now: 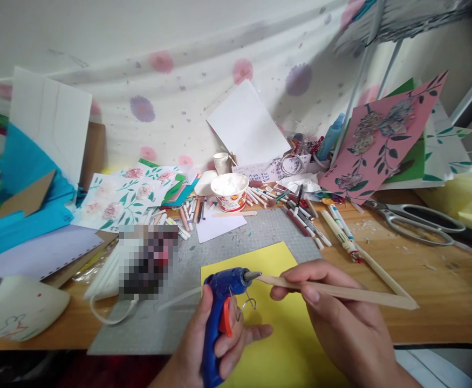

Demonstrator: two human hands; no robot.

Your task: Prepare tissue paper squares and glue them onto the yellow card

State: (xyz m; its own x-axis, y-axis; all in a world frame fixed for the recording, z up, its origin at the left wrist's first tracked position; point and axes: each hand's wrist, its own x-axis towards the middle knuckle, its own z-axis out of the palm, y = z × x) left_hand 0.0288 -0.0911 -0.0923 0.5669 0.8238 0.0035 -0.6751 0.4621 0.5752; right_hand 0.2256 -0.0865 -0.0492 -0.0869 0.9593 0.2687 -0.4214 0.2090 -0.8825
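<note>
My left hand (215, 345) is wrapped round a blue glue gun (219, 307) with an orange trigger, its metal nozzle pointing right. My right hand (341, 318) pinches a long flat wooden stick (361, 295) and holds it level, one end touching the nozzle tip. Both hover over a yellow sheet of paper (276, 334) that lies on a grey cutting mat (163, 318). A white glue stick juts out behind the gun.
Several markers (300, 215) and a paper cup (231, 191) lie at the back of the wooden desk (433, 291). Scissors (417, 221) rest at right, pink flower card (381, 140) behind, blue paper (21, 205) and a white object (17, 307) at left.
</note>
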